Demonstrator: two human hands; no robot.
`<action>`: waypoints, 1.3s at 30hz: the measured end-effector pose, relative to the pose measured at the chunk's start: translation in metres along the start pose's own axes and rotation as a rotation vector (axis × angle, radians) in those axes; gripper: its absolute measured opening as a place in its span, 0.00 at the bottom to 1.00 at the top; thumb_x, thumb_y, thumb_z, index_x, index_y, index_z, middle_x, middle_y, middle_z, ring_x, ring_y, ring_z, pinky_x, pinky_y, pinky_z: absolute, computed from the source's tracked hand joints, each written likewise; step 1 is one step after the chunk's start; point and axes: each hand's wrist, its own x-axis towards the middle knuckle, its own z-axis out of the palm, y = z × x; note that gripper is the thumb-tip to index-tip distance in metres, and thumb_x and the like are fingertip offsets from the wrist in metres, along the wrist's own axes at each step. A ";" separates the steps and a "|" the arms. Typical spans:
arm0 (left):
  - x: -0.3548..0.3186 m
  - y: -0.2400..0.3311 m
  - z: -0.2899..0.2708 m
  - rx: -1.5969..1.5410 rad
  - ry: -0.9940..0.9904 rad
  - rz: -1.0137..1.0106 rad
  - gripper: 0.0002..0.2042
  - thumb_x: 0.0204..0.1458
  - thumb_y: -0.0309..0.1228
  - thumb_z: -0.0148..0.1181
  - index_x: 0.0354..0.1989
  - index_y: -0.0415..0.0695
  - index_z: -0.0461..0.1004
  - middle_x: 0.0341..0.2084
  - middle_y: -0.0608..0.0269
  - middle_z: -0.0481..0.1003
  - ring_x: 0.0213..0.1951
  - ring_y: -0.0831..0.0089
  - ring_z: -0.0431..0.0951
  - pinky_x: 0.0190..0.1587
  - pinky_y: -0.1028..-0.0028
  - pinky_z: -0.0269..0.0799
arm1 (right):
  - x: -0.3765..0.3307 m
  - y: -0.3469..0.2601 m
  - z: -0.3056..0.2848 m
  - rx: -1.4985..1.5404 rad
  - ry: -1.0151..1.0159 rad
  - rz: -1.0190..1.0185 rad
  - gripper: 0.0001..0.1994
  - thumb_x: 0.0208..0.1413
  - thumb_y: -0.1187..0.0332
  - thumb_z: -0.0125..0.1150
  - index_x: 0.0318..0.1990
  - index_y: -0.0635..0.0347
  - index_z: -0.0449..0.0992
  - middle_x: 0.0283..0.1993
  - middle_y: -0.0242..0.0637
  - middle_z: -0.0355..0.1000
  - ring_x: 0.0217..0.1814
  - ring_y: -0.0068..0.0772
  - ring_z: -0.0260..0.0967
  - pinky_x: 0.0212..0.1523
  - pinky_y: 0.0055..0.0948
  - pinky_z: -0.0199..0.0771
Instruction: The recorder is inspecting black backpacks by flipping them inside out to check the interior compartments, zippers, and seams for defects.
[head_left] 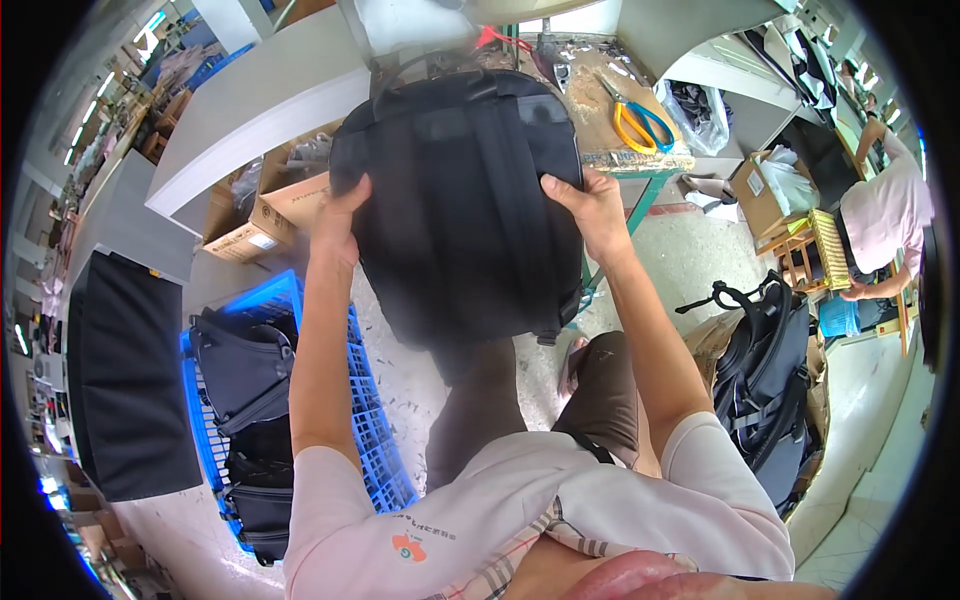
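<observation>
A large black backpack (450, 210) is held up in front of me, above my legs. My left hand (340, 212) grips its left side, with the thumb on the near face and the fingers hidden behind. On the opposite side my right hand (592, 210) clasps the bag the same way, its thumb pressed on the edge. Dark straps run down the right part of the bag. Behind it, yellow-and-blue-handled scissors (640, 125) lie on a worn wooden worktop (595, 100).
Left of my legs stands a blue plastic crate (365, 400) with black bags (245, 365) inside. More black backpacks (765, 375) lean at the right. Cardboard boxes (245, 225) sit under a grey table (265, 100). Another person (885, 205) works at the far right.
</observation>
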 end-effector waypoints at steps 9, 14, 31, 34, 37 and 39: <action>0.029 0.005 0.015 -0.085 -0.041 -0.164 0.20 0.41 0.29 0.60 0.44 0.40 0.66 0.39 0.61 0.69 0.42 0.69 0.68 0.46 0.71 0.62 | 0.045 -0.005 -0.004 0.067 0.020 0.129 0.11 0.39 0.73 0.64 0.31 0.69 0.72 0.27 0.37 0.71 0.25 0.22 0.67 0.27 0.21 0.70; 0.035 0.003 0.015 -0.070 -0.074 -0.126 0.20 0.41 0.29 0.60 0.44 0.39 0.66 0.38 0.61 0.70 0.39 0.69 0.69 0.44 0.71 0.63 | 0.045 -0.003 -0.010 0.104 0.010 0.155 0.11 0.40 0.72 0.63 0.32 0.69 0.72 0.28 0.37 0.72 0.26 0.23 0.68 0.28 0.22 0.71; -0.194 -0.007 -0.033 -0.597 0.308 -0.202 0.16 0.52 0.28 0.45 0.48 0.34 0.61 0.46 0.53 0.65 0.47 0.61 0.66 0.52 0.62 0.59 | -0.180 -0.031 0.120 -0.959 -0.687 -0.427 0.48 0.24 0.50 0.65 0.56 0.61 0.50 0.54 0.65 0.44 0.57 0.64 0.43 0.49 0.53 0.51; -0.202 0.004 -0.023 -0.683 0.331 -0.250 0.15 0.52 0.29 0.45 0.47 0.34 0.61 0.45 0.53 0.66 0.47 0.60 0.66 0.53 0.62 0.59 | -0.185 0.005 0.123 -1.127 -0.485 -0.512 0.36 0.36 0.61 0.58 0.55 0.62 0.53 0.53 0.65 0.47 0.56 0.63 0.47 0.49 0.51 0.55; -0.211 0.010 0.005 -0.578 0.289 -0.009 0.17 0.50 0.30 0.49 0.46 0.34 0.61 0.45 0.52 0.65 0.48 0.62 0.64 0.53 0.64 0.58 | -0.177 -0.001 0.105 -0.944 -0.232 -0.379 0.23 0.41 0.76 0.47 0.50 0.67 0.58 0.48 0.54 0.59 0.48 0.50 0.59 0.46 0.36 0.64; -0.217 0.023 0.008 -0.337 0.068 0.244 0.19 0.50 0.33 0.50 0.48 0.35 0.60 0.46 0.52 0.64 0.49 0.62 0.63 0.53 0.64 0.57 | -0.156 -0.010 0.072 -0.842 -0.309 -0.511 0.25 0.35 0.80 0.47 0.48 0.68 0.61 0.41 0.50 0.66 0.41 0.44 0.65 0.41 0.34 0.66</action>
